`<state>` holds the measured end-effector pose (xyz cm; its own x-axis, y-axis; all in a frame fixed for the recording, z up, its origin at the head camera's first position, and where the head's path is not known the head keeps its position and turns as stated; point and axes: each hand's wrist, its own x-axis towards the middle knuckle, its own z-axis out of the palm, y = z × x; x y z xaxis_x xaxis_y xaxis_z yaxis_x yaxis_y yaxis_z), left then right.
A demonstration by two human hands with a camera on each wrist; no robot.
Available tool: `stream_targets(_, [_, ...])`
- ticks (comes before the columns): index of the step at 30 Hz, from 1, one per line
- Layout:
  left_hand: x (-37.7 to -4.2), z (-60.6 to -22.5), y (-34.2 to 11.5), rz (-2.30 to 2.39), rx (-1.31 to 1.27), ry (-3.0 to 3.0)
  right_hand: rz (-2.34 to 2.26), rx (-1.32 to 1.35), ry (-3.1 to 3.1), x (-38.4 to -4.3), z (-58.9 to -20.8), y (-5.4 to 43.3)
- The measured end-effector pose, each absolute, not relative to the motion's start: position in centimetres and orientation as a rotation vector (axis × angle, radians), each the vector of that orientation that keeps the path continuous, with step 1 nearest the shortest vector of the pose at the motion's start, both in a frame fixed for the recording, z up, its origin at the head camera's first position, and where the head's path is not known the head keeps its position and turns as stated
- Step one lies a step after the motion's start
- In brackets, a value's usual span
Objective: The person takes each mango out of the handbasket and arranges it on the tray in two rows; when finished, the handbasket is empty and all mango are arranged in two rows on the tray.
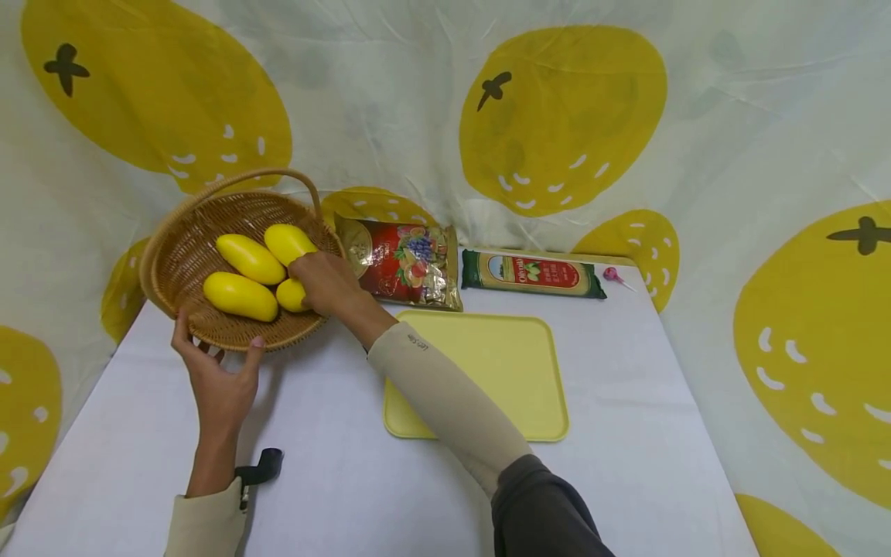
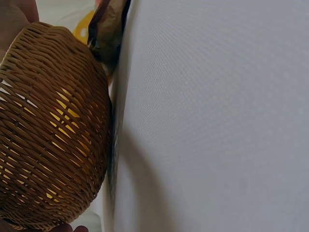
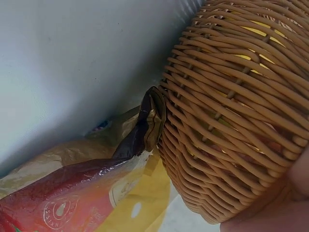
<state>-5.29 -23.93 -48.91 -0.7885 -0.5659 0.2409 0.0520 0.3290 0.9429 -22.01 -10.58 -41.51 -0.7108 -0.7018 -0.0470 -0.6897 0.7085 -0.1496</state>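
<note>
Fingers of the right hand [image 1: 327, 282] curl round a yellow fruit [image 1: 292, 295] and should lift it straight up, while the left hand [image 1: 219, 379], fingers gripping the rim, steadies the tilted basket [image 1: 174, 263] at the worktop's far left corner.

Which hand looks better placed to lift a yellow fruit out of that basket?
Probably the right hand: it already rests on a yellow fruit inside the basket, while the left hand holds the rim.
</note>
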Motion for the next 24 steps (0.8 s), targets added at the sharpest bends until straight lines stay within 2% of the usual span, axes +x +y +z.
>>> stream_targets(24, [-5.4,-49.7,-24.5,-1.461,0.44,-2.091,-0.414,-1.244,2.69,-21.3,-40.5,-8.4])
